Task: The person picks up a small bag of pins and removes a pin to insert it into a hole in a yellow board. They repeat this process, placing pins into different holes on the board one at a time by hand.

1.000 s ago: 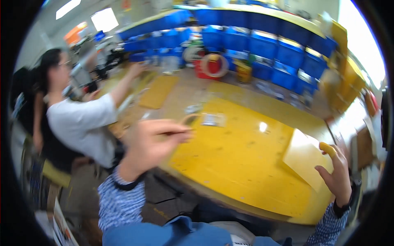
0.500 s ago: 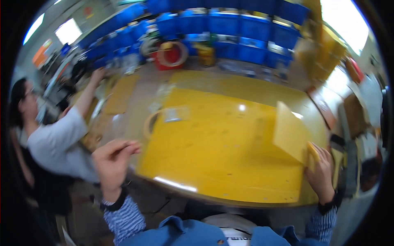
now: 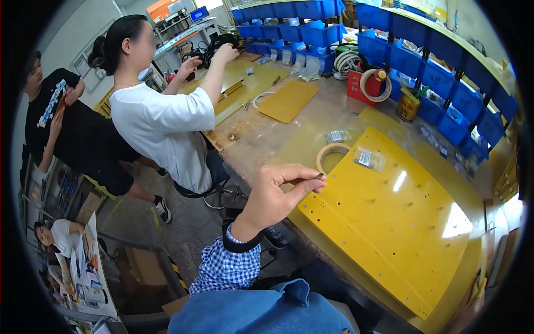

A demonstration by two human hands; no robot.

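Observation:
My left hand (image 3: 275,195) is raised off the near left corner of a yellow drilled panel (image 3: 384,222). Its thumb and fingertips pinch a small dark piece (image 3: 320,176), too little to name. Most of my right hand (image 3: 468,312) lies at the lower right rim, beside a thin yellowish edge; its fingers and anything in them are hard to make out. On the panel are a small clear bag with a white label (image 3: 364,157) and several holes and short pegs. A roll of tape (image 3: 332,158) lies against the panel's left edge, with another labelled bag (image 3: 336,136) behind it.
Blue parts bins (image 3: 406,58) line the back, with a red box (image 3: 364,88) and a yellow tin (image 3: 408,106) before them. A smaller yellow sheet (image 3: 289,101) lies farther left. A person in a white shirt (image 3: 161,114) works there; another in black (image 3: 78,128) stands behind.
The view has swung left, bringing in more of the room and the people. My right hand, which held up a yellow sheet, is now at the rim. My left hand still pinches.

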